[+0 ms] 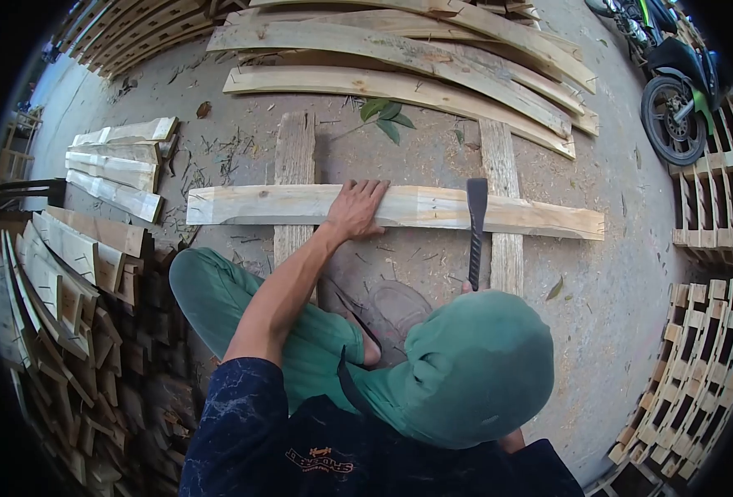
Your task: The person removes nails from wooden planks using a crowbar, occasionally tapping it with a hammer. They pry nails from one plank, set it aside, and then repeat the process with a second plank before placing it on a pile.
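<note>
Under one long, pale wooden plank (258, 205): two rough, weathered wooden battens (296, 149). Over it: one dark metal bar with a twisted shank (476, 219). Beyond it: one green, leafy sprig (389, 130).

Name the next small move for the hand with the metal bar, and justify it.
Probably ease the metal bar slightly right, towards where the plank crosses the right-hand board. Its flat end appears over the plank just left of that crossing, and the left hand rests on the plank, so could steady it.
</note>
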Action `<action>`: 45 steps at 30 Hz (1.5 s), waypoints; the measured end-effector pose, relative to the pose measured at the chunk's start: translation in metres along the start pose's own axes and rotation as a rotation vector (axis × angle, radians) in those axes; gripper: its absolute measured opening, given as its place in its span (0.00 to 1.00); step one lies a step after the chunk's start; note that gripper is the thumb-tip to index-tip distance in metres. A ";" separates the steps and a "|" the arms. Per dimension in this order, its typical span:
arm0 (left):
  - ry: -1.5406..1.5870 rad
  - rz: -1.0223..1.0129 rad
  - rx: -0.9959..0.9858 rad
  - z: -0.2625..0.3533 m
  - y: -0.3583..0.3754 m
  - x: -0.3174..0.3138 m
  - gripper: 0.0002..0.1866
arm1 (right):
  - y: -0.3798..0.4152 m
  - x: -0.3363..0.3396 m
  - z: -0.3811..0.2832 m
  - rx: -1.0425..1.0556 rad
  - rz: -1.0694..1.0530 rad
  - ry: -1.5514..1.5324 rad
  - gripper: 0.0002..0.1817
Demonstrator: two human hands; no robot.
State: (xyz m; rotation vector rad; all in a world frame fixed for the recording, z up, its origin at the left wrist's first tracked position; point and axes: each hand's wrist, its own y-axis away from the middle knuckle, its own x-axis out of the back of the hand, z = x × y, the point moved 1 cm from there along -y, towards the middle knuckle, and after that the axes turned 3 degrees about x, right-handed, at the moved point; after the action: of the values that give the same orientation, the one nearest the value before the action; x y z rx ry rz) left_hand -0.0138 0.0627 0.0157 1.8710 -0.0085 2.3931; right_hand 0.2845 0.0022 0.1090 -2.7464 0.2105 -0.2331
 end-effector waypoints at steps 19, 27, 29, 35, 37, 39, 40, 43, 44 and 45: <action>-0.129 -0.249 0.000 -0.023 -0.004 0.017 0.53 | 0.022 0.092 0.040 -0.337 -0.182 0.504 0.22; -0.394 -0.321 0.224 -0.075 0.003 0.108 0.67 | -0.026 0.171 0.043 -0.431 0.109 0.759 0.21; -0.266 -0.200 0.122 -0.031 -0.017 0.108 0.64 | -0.045 0.181 0.078 -0.425 0.105 0.798 0.21; -0.012 -0.133 -0.171 0.107 -0.081 0.001 0.64 | -0.080 0.180 0.161 -0.572 -0.069 1.068 0.27; -0.016 -0.119 -0.149 0.127 -0.090 -0.015 0.60 | -0.084 0.181 0.158 -0.534 -0.051 1.053 0.27; -0.002 -0.047 -0.161 0.122 -0.096 -0.029 0.58 | -0.091 0.185 0.151 -0.392 0.024 0.992 0.27; -0.004 0.013 -0.177 0.119 -0.092 -0.037 0.56 | -0.092 0.180 0.133 -0.419 0.017 0.998 0.27; -0.020 -0.001 -0.148 0.126 -0.093 -0.033 0.54 | -0.094 0.165 0.107 -0.146 0.476 0.741 0.26; -0.035 0.012 -0.123 0.129 -0.092 -0.030 0.54 | -0.083 0.172 0.133 -0.151 0.479 0.745 0.26; -0.033 0.015 -0.134 0.131 -0.090 -0.027 0.54 | -0.071 0.183 0.169 -0.332 0.202 0.912 0.26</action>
State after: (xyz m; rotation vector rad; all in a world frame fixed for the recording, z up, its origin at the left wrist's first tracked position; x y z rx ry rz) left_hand 0.1268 0.1417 0.0156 1.8558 -0.1813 2.3087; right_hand 0.5027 0.0951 0.0060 -2.6806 0.8107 -1.4905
